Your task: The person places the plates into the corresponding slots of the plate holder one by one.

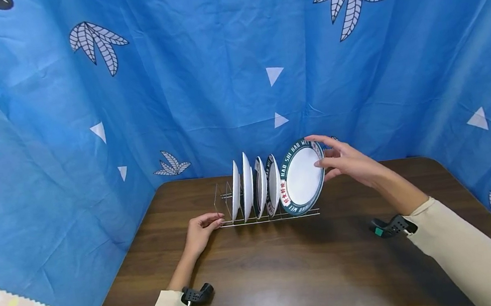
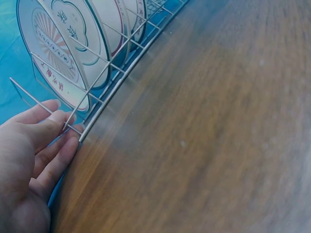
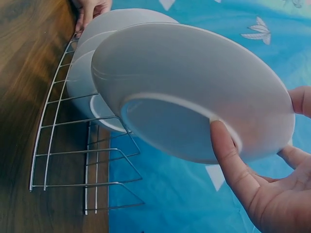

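A round plate (image 1: 304, 176) with a white middle and a dark green, lettered rim is held by its edge in my right hand (image 1: 344, 159). It is tilted over the right end of the wire dish rack (image 1: 298, 216). In the right wrist view its white underside and foot ring face the camera, a finger lying against the ring. My left hand (image 1: 202, 231) pinches the rack's left end wire between thumb and fingers. Several plates (image 1: 235, 194) stand on edge in the rack, the leftmost with a printed pattern (image 2: 53, 43) in the left wrist view.
The rack stands toward the back of a brown wooden table (image 1: 268, 276). A blue patterned curtain (image 1: 218, 75) hangs close behind it. Bare wire slots (image 3: 121, 184) lie beneath and beside the held plate in the right wrist view.
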### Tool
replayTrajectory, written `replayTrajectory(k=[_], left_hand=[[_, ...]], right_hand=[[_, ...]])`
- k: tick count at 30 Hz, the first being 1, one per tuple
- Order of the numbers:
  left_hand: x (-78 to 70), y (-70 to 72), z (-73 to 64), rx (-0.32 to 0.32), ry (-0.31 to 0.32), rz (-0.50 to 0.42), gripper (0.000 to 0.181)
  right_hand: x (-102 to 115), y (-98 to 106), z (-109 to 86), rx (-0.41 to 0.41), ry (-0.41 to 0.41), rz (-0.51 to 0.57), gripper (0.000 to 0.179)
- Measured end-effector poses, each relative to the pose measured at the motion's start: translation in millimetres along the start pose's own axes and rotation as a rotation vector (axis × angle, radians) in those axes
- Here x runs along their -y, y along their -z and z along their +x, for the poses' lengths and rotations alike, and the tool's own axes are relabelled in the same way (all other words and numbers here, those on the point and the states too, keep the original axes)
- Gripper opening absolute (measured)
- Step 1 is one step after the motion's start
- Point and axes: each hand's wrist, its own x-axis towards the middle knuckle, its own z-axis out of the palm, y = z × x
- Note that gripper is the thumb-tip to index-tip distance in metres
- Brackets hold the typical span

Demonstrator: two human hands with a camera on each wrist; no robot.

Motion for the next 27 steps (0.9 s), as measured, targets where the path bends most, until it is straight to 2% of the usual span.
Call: replayTrajectory(k=[3, 10, 15, 27], left_hand=[[-0.5, -0.6, -0.1, -0.004, 0.016, 0.002, 0.014], [-2.9, -1.0, 0.6, -0.010, -0.007, 0.018, 0.016], [-4.2, -0.9, 0.3, -0.009, -0.006, 0.022, 0.015], [-1.7, 1.3, -0.8, -0.006, 0.001, 0.029, 0.015]], right_hand=[[2.7, -4.8, 6.8, 0.008, 0.000, -0.037, 0.068], [9.3, -14.4, 20.8, 0.016, 0.014, -0.091, 0.070], [7.5, -20.0, 30.6, 0.014, 0.051, -0.074, 0.071], [1.2, -35.0, 46.4, 0.011, 0.061, -0.063, 0.066]])
